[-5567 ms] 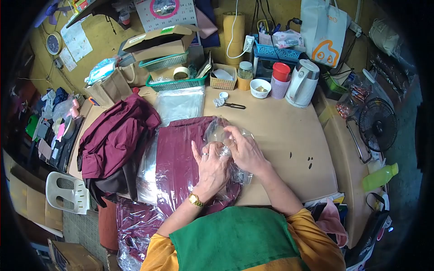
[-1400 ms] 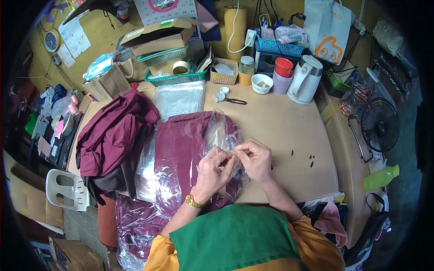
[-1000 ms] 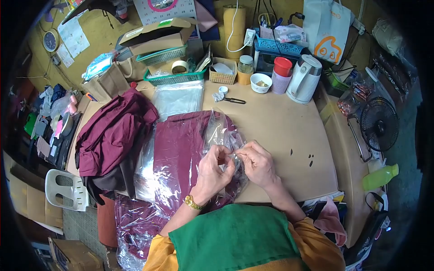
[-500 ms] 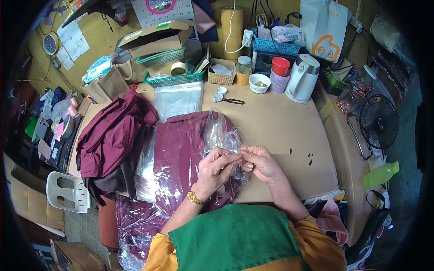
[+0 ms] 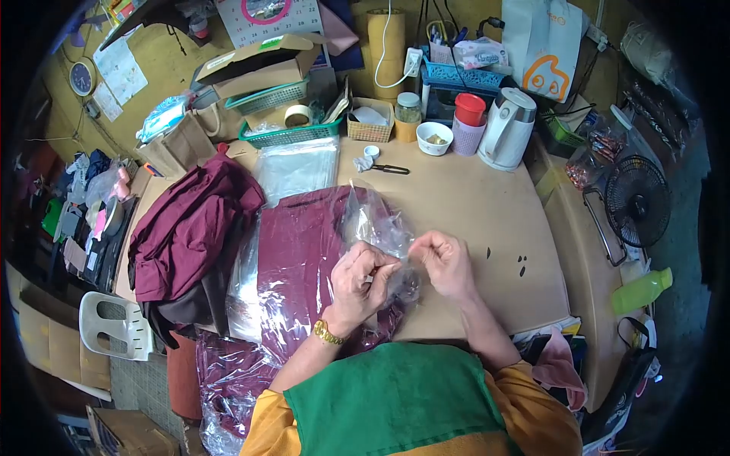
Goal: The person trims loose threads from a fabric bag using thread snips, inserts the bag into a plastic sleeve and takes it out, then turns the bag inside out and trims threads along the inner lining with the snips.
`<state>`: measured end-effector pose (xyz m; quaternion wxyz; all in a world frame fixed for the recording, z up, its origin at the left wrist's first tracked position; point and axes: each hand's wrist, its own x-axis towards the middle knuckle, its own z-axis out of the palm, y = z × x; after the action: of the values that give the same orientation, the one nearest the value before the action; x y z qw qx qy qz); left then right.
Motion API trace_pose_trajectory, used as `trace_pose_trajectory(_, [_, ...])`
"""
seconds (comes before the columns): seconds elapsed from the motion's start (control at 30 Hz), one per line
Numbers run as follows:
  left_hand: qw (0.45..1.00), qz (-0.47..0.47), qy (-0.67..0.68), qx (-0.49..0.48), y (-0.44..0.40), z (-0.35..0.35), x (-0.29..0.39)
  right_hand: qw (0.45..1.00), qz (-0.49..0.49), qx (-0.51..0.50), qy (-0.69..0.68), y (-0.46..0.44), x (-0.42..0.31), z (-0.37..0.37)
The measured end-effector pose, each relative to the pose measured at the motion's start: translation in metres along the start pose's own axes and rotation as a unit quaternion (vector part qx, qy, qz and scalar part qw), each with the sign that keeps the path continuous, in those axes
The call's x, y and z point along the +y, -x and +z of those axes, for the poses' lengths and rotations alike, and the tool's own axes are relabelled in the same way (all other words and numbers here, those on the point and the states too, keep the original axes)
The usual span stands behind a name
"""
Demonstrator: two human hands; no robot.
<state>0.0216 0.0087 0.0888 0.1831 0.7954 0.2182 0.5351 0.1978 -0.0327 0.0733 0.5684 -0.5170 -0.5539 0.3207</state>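
A big brown table (image 5: 487,205) is holding dark red clothes (image 5: 300,243) that are lying flat in a clear bag (image 5: 277,323), near its front edge. A smaller heap of dark red cloth (image 5: 194,232) is resting just left of them. Over the bag's right side, the left hand (image 5: 356,283) is pinching clear plastic between closed fingertips. The right hand (image 5: 449,267) is hanging just beside it, fingertips pressing close together; I cannot tell what they are holding. A gold watch (image 5: 327,332) is circling the left wrist.

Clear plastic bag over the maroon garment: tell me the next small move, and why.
Probably smooth down the bunched part of the clear plastic bag with the right hand: the plastic stands crumpled above the maroon garment, and that hand is near it, apart from the left hand.
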Motion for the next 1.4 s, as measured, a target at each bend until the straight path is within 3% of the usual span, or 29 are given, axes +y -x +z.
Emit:
trace_pose_trajectory(0.07, [0.999, 0.003, -0.004, 0.040, 0.000, 0.001, 0.004, 0.997, -0.026, 0.039, 0.060, -0.010, -0.005, -0.012])
trace_pose_trajectory(0.17, [0.999, -0.034, 0.032, 0.010, -0.003, 0.009, 0.008, 0.971, -0.055, 0.107, 0.206, -0.022, -0.013, -0.030])
trace_pose_trajectory(0.23, [0.996, -0.086, -0.005, 0.018, -0.005, -0.011, 0.008, 0.927, -0.068, 0.268, 0.252, -0.041, 0.012, -0.068])
trace_pose_trajectory(0.27, [0.989, -0.137, -0.046, 0.030, -0.005, -0.026, 0.003, 0.925, -0.068, 0.273, 0.255, -0.036, 0.020, -0.087])
trace_pose_trajectory(0.33, [0.971, -0.232, -0.055, 0.012, 0.013, -0.052, -0.023, 0.919, -0.090, 0.359, 0.132, -0.033, 0.029, -0.118])
trace_pose_trajectory(0.37, [0.972, -0.231, -0.051, 0.010, 0.026, -0.054, -0.031, 0.918, -0.089, 0.362, 0.135, -0.024, 0.027, -0.111])
trace_pose_trajectory(0.43, [0.920, -0.294, -0.228, -0.126, 0.053, -0.052, -0.044, 0.978, 0.036, 0.202, -0.034, 0.001, 0.021, -0.075])
trace_pose_trajectory(0.47, [0.899, -0.350, -0.196, -0.176, 0.064, -0.045, -0.046, 0.989, 0.040, 0.122, 0.080, 0.004, 0.023, -0.063])
trace_pose_trajectory(0.5, [0.892, -0.338, -0.235, -0.189, 0.075, -0.035, -0.049, 0.979, 0.044, 0.039, 0.193, 0.007, 0.028, -0.056])
trace_pose_trajectory(0.53, [0.883, -0.326, -0.273, -0.202, 0.087, -0.027, -0.053, 0.979, 0.047, 0.043, 0.195, 0.009, 0.040, -0.056])
trace_pose_trajectory(0.6, [0.862, -0.272, -0.371, -0.211, 0.103, -0.022, -0.068, 0.901, 0.000, 0.109, 0.421, 0.008, 0.072, -0.055])
trace_pose_trajectory(0.7, [0.854, -0.268, -0.389, -0.218, 0.105, -0.027, -0.072, 0.858, 0.060, 0.135, 0.492, 0.012, 0.089, -0.061])
trace_pose_trajectory(0.83, [0.852, -0.258, -0.398, -0.222, 0.101, -0.027, -0.067, 0.877, 0.106, 0.070, 0.464, 0.011, 0.081, -0.063])
trace_pose_trajectory(0.9, [0.854, -0.253, -0.401, -0.215, 0.101, -0.026, -0.069, 0.877, 0.042, 0.163, 0.449, 0.005, 0.065, -0.056])
trace_pose_trajectory(0.93, [0.853, -0.255, -0.401, -0.216, 0.100, -0.026, -0.069, 0.878, 0.042, 0.161, 0.450, 0.005, 0.072, -0.058])
trace_pose_trajectory(1.0, [0.855, -0.260, -0.394, -0.216, 0.098, -0.027, -0.067, 0.870, 0.077, 0.043, 0.485, 0.008, 0.092, -0.066])
trace_pose_trajectory(1.03, [0.855, -0.260, -0.394, -0.216, 0.099, -0.027, -0.067, 0.870, 0.077, 0.043, 0.485, 0.008, 0.096, -0.070])
trace_pose_trajectory(1.1, [0.857, -0.257, -0.394, -0.211, 0.099, -0.027, -0.069, 0.931, 0.065, 0.033, 0.358, 0.003, 0.099, -0.075])
trace_pose_trajectory(1.13, [0.857, -0.259, -0.393, -0.211, 0.099, -0.027, -0.069, 0.930, 0.065, 0.031, 0.359, 0.002, 0.098, -0.075])
trace_pose_trajectory(1.2, [0.856, -0.255, -0.396, -0.211, 0.098, -0.027, -0.068, 0.953, 0.116, 0.181, 0.215, 0.001, 0.091, -0.074])
trace_pose_trajectory(1.33, [0.856, -0.257, -0.396, -0.211, 0.097, -0.026, -0.068, 0.958, 0.083, 0.226, 0.156, 0.001, 0.123, -0.080])
trace_pose_trajectory(1.37, [0.856, -0.255, -0.398, -0.211, 0.098, -0.026, -0.069, 0.968, 0.125, 0.216, -0.030, 0.002, 0.129, -0.077])
trace_pose_trajectory(1.4, [0.856, -0.255, -0.398, -0.211, 0.098, -0.026, -0.069, 0.943, 0.162, 0.197, -0.215, 0.003, 0.134, -0.076])
